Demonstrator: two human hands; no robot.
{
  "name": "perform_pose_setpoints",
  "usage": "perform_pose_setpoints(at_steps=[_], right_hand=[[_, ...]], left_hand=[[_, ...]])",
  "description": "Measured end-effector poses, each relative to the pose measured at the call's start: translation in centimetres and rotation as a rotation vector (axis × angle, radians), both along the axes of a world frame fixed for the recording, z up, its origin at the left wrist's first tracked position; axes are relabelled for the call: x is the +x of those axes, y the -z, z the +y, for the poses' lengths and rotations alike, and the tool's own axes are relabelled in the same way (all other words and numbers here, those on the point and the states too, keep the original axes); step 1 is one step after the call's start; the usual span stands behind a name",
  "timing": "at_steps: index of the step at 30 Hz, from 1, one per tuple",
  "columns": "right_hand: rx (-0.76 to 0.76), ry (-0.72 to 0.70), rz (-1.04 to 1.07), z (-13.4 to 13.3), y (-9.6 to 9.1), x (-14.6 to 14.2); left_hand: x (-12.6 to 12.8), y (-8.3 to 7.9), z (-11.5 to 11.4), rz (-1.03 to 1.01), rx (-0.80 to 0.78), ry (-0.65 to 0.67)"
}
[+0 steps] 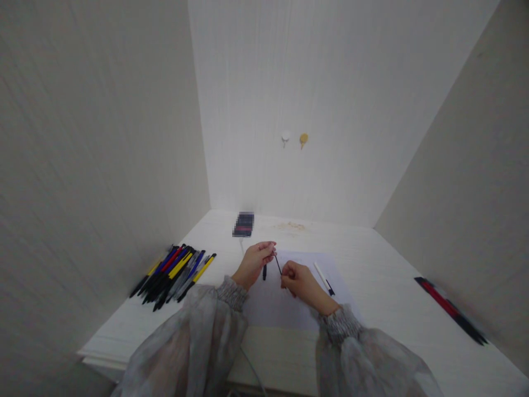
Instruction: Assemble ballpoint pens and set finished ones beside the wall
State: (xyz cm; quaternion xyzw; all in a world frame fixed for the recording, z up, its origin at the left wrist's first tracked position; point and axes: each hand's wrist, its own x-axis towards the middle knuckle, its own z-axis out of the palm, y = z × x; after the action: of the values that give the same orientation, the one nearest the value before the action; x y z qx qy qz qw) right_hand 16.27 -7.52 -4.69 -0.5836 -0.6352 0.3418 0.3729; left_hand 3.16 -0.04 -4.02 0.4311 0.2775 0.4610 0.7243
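Note:
A thin dark stick, which looks like a pen refill (278,264), slants between my two hands above a white sheet of paper (285,314). My left hand (255,263) pinches its upper end with the fingertips. Lower down and to the right, my right hand (303,284) is closed on the other end. A short black pen part (264,272) shows just below my left fingers; I cannot tell whether it touches them. To the right of my right hand lies a white pen barrel (321,273) with a black end, resting on the paper.
Many pens with black, yellow, blue and red parts form a pile (176,275) at the left. A few red and black pens (450,309) lie by the right wall. A pixelated dark object (243,224) with a cable is at the back. Two hooks (303,139) hang on the wall.

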Motion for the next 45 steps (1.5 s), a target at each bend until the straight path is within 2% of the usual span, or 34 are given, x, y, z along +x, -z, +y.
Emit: perform_pose_setpoints(at_steps=[8,13,16,21,27,29,33,36,38,41,43,45], right_hand=[[0.036,0.022,-0.003,0.2,0.2,0.2],[0.065,0.038,0.053,0.5,0.4,0.3],[0.069,0.016,0.062,0.5,0.4,0.3],[0.096,0.062,0.072,0.6,0.2,0.4],[0.126,0.133,0.075,0.5,-0.3,0.5],[0.123,0.152,0.063,0.5,-0.4,0.5],[0.129,0.168,0.047,0.6,-0.2,0.6],[0.125,0.163,0.047,0.6,0.0,0.6],[0.120,0.157,0.054,0.7,0.1,0.6],[0.107,0.141,0.081,0.7,0.2,0.6],[0.101,0.126,0.092,0.8,0.3,0.6],[0.099,0.112,0.093,0.9,0.4,0.6]], left_hand=[[0.0,0.0,-0.1,0.049,0.096,0.018],[0.0,-0.1,-0.7,0.118,0.127,0.165],[-0.1,-0.2,-0.9,0.146,0.147,0.189],[-0.1,-0.3,-0.3,0.270,0.225,0.100],[-0.7,1.3,0.4,0.864,0.558,-0.315],[-1.0,2.2,0.3,0.970,0.613,-0.332],[-1.1,3.2,0.3,1.013,0.618,-0.299],[-0.8,2.9,0.7,0.972,0.572,-0.285],[-0.6,2.2,0.9,0.846,0.459,-0.219],[-0.4,0.8,1.0,0.479,0.185,-0.135],[-0.3,0.1,1.1,0.221,0.054,-0.154],[-0.4,-0.3,1.0,0.063,-0.026,-0.181]])
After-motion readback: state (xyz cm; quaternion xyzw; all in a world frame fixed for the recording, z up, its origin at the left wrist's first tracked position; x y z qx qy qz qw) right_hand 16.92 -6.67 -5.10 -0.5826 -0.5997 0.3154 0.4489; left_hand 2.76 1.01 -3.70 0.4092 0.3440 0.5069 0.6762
